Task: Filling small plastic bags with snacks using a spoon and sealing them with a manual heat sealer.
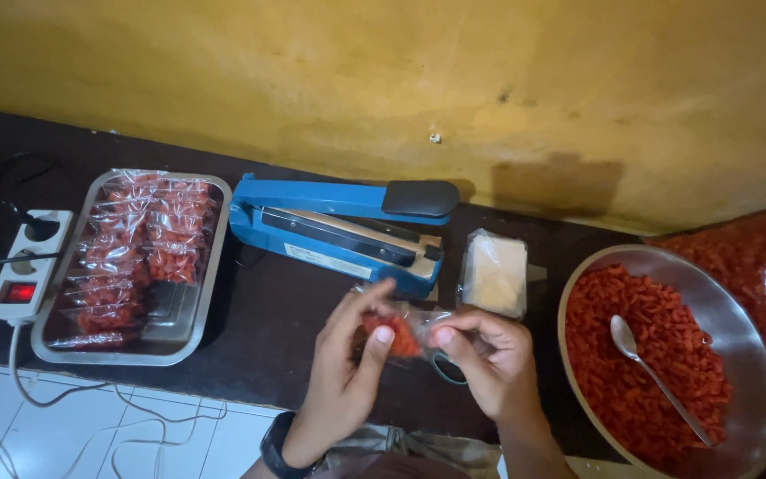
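Both hands, left hand and right hand, pinch a small bag of red snacks at six o'clock; blue sealer at twelve, bowl at three, tray at ten

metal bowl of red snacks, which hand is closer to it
Right. The right hand sits just left of the metal bowl; the left hand is farther left, both pinching the small bag.

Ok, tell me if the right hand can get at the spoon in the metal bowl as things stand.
Probably yes, once freed. The spoon lies uncovered on the red snacks in the bowl, just right of the right hand, with nothing between. But that hand is pinching a small clear bag together with the left hand.
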